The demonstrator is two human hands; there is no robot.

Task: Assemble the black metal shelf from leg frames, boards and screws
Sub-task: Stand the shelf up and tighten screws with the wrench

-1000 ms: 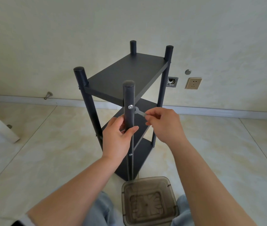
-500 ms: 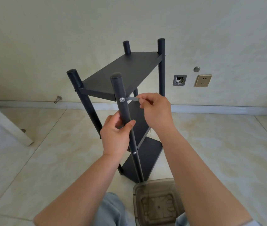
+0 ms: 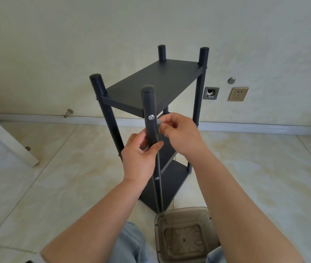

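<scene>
Gripping the shelf's front leg (image 3: 150,118) with my left hand (image 3: 139,160), my right hand (image 3: 181,135) pinches a small wrench (image 3: 158,121) beside the screw (image 3: 151,117).

Left hand (image 3: 141,158) curled round a post, right hand (image 3: 181,135) pinching (fingers bunched)

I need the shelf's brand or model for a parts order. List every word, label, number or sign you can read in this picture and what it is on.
None: no readable text anywhere in the view.
Black shelf: no label, brand or number showing.
Wall socket: only plug holes, no lettering.
Plastic container: moulded pattern on its base, no legible characters.
</scene>
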